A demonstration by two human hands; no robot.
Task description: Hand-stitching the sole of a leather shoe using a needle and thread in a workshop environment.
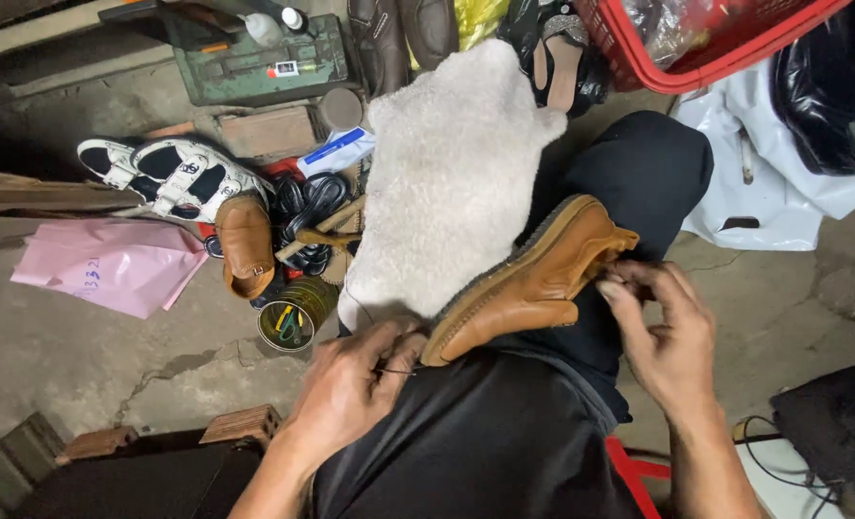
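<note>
A tan leather shoe (533,279) with a dark rubber sole lies on its side across my lap, toe toward the lower left. My left hand (351,384) rests at the toe and pinches a thin dark tool or thread against the sole edge. My right hand (663,332) grips the heel opening of the shoe with curled fingers. A fluffy white fleece cloth (447,173) covers my left knee under the shoe. I wear black trousers (485,442).
On the concrete floor to the left lie another tan shoe (245,245), white sandals (173,173), a pink plastic bag (110,264), a green tin (293,317) with tools, black cords, and a green metal box (255,62). A red basket (696,43) and a white bag (764,192) are at the right.
</note>
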